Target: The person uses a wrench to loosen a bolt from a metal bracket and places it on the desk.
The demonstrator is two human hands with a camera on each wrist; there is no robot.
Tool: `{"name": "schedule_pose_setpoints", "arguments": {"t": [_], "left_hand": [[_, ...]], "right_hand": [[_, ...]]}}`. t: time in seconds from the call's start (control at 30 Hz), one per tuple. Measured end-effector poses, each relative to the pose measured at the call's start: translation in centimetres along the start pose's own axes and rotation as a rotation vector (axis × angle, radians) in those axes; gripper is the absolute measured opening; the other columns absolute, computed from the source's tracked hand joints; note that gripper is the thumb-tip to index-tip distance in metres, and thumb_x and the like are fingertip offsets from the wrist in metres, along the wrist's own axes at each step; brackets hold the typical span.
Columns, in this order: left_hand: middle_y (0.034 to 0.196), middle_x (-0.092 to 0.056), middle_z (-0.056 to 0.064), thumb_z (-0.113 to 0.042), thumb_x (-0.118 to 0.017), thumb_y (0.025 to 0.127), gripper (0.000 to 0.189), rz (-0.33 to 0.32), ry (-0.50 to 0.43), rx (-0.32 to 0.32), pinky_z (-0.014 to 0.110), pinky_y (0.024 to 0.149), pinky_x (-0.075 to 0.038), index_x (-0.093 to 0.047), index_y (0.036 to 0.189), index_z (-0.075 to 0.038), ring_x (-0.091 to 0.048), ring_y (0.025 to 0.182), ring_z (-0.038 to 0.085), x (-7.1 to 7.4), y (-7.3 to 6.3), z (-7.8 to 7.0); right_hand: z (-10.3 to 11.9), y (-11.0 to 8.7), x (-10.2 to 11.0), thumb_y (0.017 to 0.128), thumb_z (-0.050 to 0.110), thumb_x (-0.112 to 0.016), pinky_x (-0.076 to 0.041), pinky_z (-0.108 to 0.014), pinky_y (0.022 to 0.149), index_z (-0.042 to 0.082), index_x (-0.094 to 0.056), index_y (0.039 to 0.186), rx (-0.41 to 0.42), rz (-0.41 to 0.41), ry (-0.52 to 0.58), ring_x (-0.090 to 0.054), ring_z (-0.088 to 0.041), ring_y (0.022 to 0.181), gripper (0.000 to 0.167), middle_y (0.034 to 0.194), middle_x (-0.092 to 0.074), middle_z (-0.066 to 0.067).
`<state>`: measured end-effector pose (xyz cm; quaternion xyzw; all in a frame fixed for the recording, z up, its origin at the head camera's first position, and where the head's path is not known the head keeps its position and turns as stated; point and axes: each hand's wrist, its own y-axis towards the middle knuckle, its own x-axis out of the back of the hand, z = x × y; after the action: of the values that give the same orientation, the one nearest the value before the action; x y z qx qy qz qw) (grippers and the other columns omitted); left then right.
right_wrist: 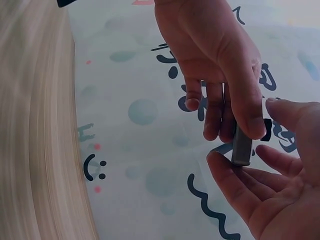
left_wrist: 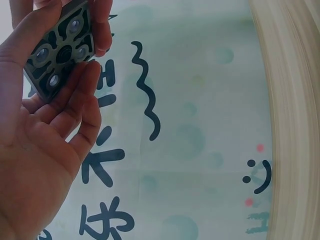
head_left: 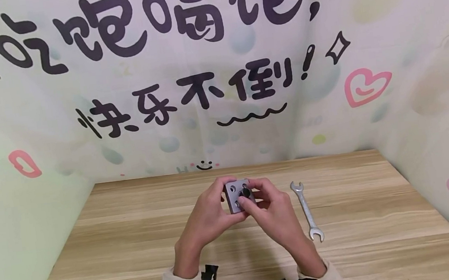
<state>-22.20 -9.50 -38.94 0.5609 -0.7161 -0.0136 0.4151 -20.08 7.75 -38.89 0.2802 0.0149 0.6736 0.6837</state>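
Observation:
A square grey metal plate [head_left: 233, 189], with round holes near its corners, is held up above the table. My left hand [head_left: 206, 217] grips it by its edges, thumb on one side and fingers on the opposite side. From the middle of its face a short black knob [head_left: 246, 193] sticks out. My right hand [head_left: 275, 211] has thumb and forefinger around this knob. In the left wrist view, the plate's ribbed back [left_wrist: 64, 54] shows a dark round centre. Seen edge-on in the right wrist view, the plate [right_wrist: 242, 149] stands between both hands, the knob [right_wrist: 267, 129] beside the left thumb.
A silver double open-ended wrench [head_left: 306, 211] lies on the wooden table [head_left: 366, 234], right of my right hand. Behind the table hangs a printed cloth backdrop [head_left: 215, 136], with pale side walls left and right. Black wrist cameras [head_left: 210, 276] sit at both cuffs.

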Motion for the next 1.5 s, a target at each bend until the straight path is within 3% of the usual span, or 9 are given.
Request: {"name": "schedule_pose_setpoints", "arguments": {"t": [0.27, 1.5], "left_hand": [[0.108, -0.066, 0.008, -0.014, -0.088, 0.072, 0.066, -0.008, 0.008, -0.006, 0.027, 0.074, -0.054, -0.053, 0.127, -0.005, -0.062, 0.089, 0.015, -0.04, 0.03, -0.14], [0.107, -0.066, 0.009, -0.012, -0.088, 0.071, 0.065, -0.029, 0.03, -0.027, 0.026, 0.071, -0.054, -0.054, 0.125, -0.004, -0.061, 0.084, 0.015, -0.01, 0.03, 0.08]], "right_hand": [[0.21, 0.02, -0.19, 0.088, 0.011, -0.075, -0.058, -0.028, 0.073, 0.007, -0.064, 0.099, -0.011, -0.051, -0.011, -0.073, -0.022, 0.094, 0.016, 0.119, -0.07, -0.011], [0.26, -0.03, 0.18, 0.09, 0.0, -0.066, -0.058, -0.025, 0.07, 0.007, -0.07, 0.112, 0.092, 0.005, -0.023, -0.072, -0.023, 0.091, 0.023, 0.123, -0.067, -0.015]]}}
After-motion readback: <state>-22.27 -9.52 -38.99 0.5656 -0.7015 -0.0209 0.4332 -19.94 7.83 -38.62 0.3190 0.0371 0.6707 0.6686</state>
